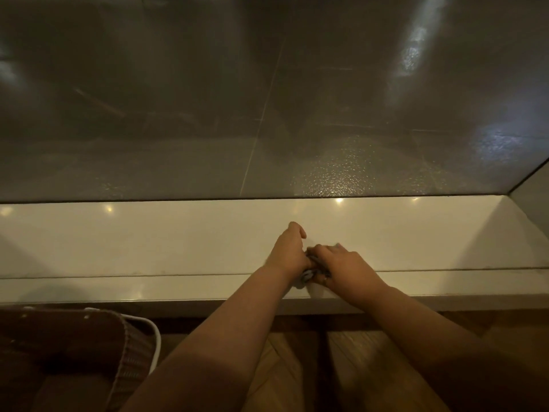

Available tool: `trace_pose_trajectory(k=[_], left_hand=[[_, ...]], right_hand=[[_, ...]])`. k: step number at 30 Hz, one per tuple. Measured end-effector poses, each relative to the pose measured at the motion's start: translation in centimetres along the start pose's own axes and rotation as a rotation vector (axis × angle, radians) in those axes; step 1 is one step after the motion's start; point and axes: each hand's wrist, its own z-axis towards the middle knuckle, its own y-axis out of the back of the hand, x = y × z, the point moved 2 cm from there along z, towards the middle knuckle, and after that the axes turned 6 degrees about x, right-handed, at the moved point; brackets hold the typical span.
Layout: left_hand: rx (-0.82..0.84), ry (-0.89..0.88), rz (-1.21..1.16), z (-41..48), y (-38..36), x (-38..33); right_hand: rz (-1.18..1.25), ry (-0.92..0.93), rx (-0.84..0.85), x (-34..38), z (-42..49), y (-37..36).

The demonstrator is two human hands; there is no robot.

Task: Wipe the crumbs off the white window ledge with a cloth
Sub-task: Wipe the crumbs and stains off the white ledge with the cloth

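The white window ledge [148, 242] runs across the whole view below a frosted pane. My left hand [289, 252] and my right hand [346, 267] meet over the ledge's front part, right of centre. A small grey cloth [309, 274] is bunched between them, mostly hidden by the fingers, and both hands have hold of it. A pale patch, perhaps more cloth or a reflection, shows just below the hands near the ledge's front edge. No crumbs can be made out in this dim light.
The frosted glass pane [267, 99] rises straight behind the ledge. A white side wall [531, 197] closes the ledge at the right. A brown ribbed cushion on a white frame [89, 352] stands at the lower left. Wooden floor [356, 367] lies below.
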Motion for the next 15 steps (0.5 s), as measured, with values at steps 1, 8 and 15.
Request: trace_pose_trajectory(k=[1, 8, 15], left_hand=[[0.023, 0.003, 0.013, -0.1, 0.3, 0.0], [-0.068, -0.010, -0.204, -4.2, 4.1, 3.4], [-0.489, 0.085, 0.312, -7.9, 5.3, 9.9]], right_hand=[[-0.046, 0.017, 0.024, 0.0, 0.3, 0.1], [-0.248, 0.173, 0.133, 0.0, 2.4, 2.4], [-0.171, 0.302, 0.251, -0.3, 3.9, 2.9]])
